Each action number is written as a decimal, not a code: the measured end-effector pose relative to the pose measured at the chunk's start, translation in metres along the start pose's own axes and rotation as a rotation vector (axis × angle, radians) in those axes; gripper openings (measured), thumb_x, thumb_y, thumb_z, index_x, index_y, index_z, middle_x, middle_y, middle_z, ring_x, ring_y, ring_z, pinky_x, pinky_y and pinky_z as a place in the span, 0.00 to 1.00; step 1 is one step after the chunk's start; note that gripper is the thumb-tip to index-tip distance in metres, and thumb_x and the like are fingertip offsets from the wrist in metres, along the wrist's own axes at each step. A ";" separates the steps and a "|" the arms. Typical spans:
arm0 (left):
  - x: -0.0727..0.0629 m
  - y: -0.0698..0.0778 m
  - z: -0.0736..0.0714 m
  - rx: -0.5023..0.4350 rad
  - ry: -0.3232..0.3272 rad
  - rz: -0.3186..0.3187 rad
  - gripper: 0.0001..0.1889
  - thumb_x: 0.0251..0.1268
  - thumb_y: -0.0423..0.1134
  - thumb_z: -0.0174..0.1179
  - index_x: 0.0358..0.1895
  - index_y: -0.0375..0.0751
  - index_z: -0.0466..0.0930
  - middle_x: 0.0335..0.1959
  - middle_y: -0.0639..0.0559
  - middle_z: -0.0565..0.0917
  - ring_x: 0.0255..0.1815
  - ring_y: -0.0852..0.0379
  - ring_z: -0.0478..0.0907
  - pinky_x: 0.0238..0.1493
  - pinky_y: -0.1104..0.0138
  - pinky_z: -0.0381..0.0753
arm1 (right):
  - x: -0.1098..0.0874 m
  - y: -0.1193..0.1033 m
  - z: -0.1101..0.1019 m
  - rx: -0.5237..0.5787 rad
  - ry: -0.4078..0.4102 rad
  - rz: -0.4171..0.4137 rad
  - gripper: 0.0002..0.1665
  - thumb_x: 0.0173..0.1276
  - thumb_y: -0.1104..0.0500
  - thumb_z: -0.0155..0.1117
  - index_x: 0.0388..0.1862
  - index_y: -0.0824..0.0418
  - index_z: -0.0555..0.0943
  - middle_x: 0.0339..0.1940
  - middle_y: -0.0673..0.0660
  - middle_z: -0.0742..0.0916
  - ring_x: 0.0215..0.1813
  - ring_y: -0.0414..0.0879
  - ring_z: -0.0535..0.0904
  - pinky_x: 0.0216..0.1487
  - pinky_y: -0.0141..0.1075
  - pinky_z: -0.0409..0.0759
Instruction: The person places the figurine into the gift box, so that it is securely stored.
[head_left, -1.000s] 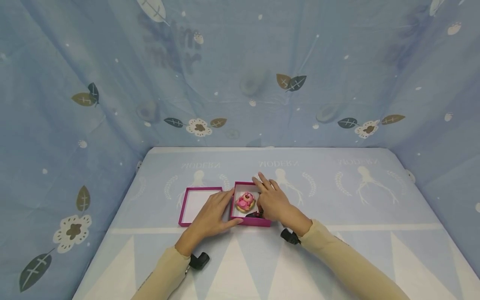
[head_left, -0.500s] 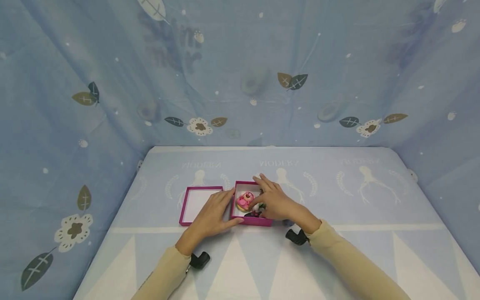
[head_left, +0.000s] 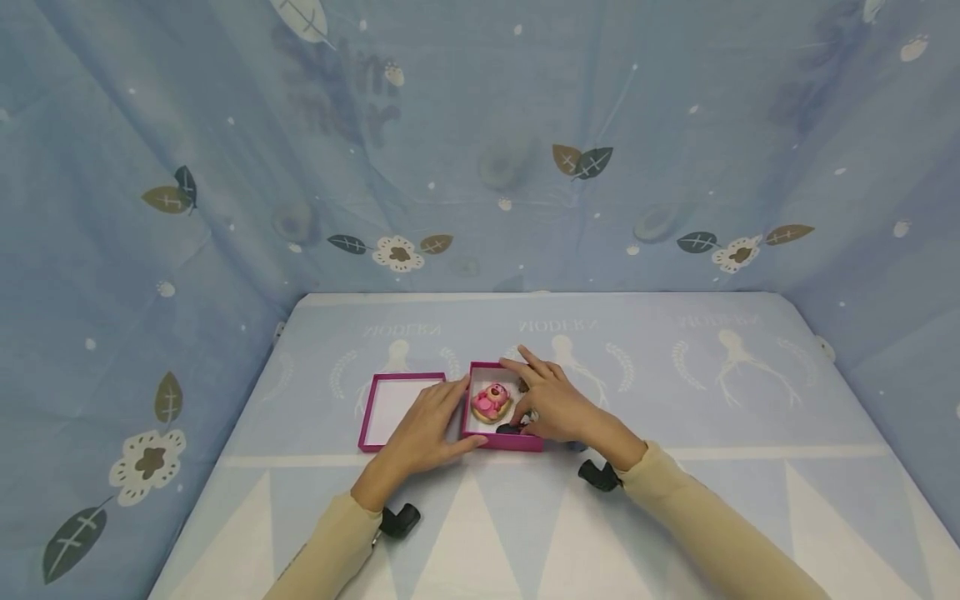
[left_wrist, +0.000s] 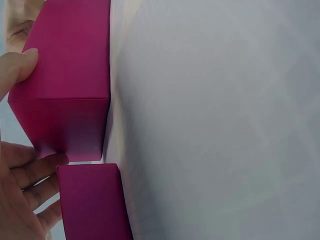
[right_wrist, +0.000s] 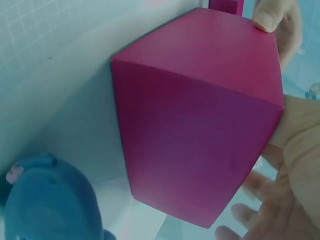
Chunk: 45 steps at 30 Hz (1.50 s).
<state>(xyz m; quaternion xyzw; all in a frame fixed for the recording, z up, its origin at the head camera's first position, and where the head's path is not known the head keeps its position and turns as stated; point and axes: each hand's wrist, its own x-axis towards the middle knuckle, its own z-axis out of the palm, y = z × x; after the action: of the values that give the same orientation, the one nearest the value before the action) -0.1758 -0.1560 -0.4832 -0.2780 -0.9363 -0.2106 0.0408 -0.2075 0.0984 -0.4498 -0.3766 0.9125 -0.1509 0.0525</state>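
Note:
A magenta box (head_left: 510,443) with a white inside stands on the table. My left hand (head_left: 426,429) holds its front left corner, thumb on the front wall and fingers along the left wall; the left wrist view shows this thumb (left_wrist: 27,65) plainly. Inside lies a pink bear figure (head_left: 492,403) on a tan base. My right hand (head_left: 557,406) reaches in over the right wall and pinches a small dark object (head_left: 508,428) at the front; its kind is unclear. Other small items under that hand are mostly hidden.
Left of the box lies its magenta-rimmed lid (head_left: 390,408), white inside up, partly behind my left hand. A blue rounded figure (right_wrist: 52,200) stands close to the box's right side. Patterned cloth (head_left: 480,167) walls the table's back and sides.
My right hand has shifted slightly right and its fingers have spread apart inside the box. The dark object has turned and moved a little. The left hand has kept still.

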 end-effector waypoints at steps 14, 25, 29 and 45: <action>0.000 0.000 0.001 0.005 0.003 -0.002 0.52 0.54 0.64 0.66 0.76 0.39 0.56 0.68 0.43 0.73 0.68 0.44 0.70 0.71 0.51 0.66 | -0.001 -0.004 -0.005 0.010 -0.016 0.093 0.07 0.49 0.53 0.81 0.27 0.47 0.90 0.79 0.62 0.60 0.81 0.63 0.43 0.70 0.63 0.58; 0.000 0.001 0.000 0.010 -0.010 -0.017 0.52 0.53 0.64 0.66 0.76 0.39 0.56 0.67 0.42 0.74 0.68 0.45 0.70 0.72 0.50 0.65 | -0.002 -0.004 -0.006 0.019 -0.001 0.062 0.12 0.49 0.53 0.81 0.33 0.50 0.90 0.77 0.66 0.62 0.80 0.66 0.46 0.69 0.65 0.60; 0.000 0.001 0.000 0.017 -0.011 -0.013 0.52 0.54 0.65 0.65 0.77 0.40 0.55 0.67 0.43 0.73 0.68 0.45 0.70 0.71 0.51 0.65 | 0.000 -0.003 -0.006 0.047 0.014 0.082 0.15 0.51 0.51 0.80 0.37 0.52 0.90 0.77 0.65 0.63 0.80 0.64 0.47 0.69 0.64 0.61; 0.000 0.002 -0.001 0.012 0.004 -0.003 0.52 0.53 0.64 0.66 0.76 0.38 0.57 0.68 0.43 0.73 0.67 0.45 0.70 0.71 0.50 0.66 | 0.008 -0.001 0.010 0.127 0.123 0.144 0.17 0.52 0.42 0.77 0.33 0.52 0.90 0.75 0.68 0.66 0.79 0.65 0.49 0.67 0.65 0.62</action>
<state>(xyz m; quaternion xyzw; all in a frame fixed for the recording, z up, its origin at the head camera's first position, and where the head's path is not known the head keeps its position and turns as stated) -0.1751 -0.1547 -0.4820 -0.2757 -0.9380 -0.2056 0.0440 -0.2099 0.0899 -0.4584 -0.2960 0.9273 -0.2272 0.0310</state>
